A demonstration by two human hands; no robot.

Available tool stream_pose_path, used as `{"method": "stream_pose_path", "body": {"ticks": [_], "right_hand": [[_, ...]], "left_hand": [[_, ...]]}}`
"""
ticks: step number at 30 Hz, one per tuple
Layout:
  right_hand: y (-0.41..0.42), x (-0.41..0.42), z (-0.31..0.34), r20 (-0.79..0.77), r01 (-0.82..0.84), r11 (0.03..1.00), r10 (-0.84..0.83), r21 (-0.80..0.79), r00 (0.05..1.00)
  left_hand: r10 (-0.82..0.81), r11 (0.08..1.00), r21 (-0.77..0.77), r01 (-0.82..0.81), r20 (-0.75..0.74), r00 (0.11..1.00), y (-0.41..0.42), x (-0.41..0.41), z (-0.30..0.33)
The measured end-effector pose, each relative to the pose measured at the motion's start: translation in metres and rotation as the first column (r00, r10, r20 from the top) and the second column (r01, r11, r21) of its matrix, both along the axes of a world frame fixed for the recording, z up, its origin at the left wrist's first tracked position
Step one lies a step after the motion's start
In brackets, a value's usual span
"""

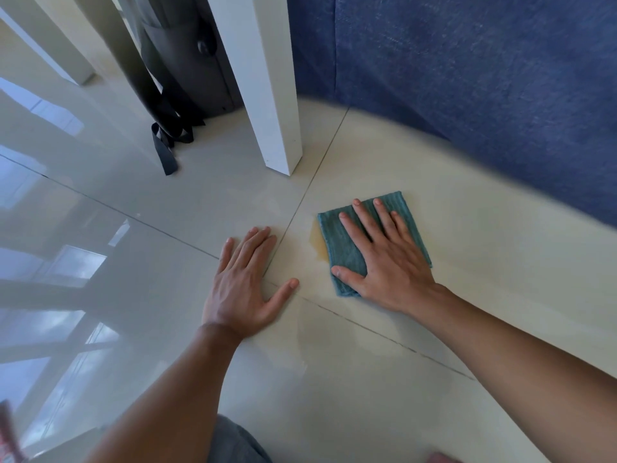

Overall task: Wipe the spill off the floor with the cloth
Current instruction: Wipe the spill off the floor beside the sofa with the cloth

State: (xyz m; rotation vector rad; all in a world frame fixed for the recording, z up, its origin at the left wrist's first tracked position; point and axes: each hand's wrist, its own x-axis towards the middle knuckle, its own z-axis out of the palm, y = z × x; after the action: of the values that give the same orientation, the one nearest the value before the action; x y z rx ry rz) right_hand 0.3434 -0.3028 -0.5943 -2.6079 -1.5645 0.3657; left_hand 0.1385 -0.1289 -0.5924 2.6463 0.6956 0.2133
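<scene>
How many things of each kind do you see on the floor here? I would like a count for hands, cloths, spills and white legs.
Hands: 2, left hand and right hand
Cloths: 1, cloth
Spills: 1, spill
White legs: 2, and
Total: 6

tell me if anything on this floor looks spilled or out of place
Yes. A yellowish-brown spill shows on the pale tile floor, just past the left edge of the green cloth that the right hand presses flat. A dark strap also trails loose on the floor by the white leg.
</scene>
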Motion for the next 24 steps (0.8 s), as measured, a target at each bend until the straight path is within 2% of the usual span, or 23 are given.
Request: {"method": "stream_pose_path", "body": {"ticks": [15, 24], "right_hand": [[0.035, 0.008, 0.0, 0.008, -0.059, 0.998, 0.058, 0.021, 0.998], [0.035, 0.013, 0.0, 0.003, -0.107, 0.994, 0.107, -0.022, 0.994]], "left_hand": [[0.009, 0.999, 0.042, -0.007, -0.052, 0.999, -0.001, 0.002, -0.001], [0.013, 0.999, 0.042, -0.01, -0.072, 0.997, -0.001, 0.003, 0.001]]}}
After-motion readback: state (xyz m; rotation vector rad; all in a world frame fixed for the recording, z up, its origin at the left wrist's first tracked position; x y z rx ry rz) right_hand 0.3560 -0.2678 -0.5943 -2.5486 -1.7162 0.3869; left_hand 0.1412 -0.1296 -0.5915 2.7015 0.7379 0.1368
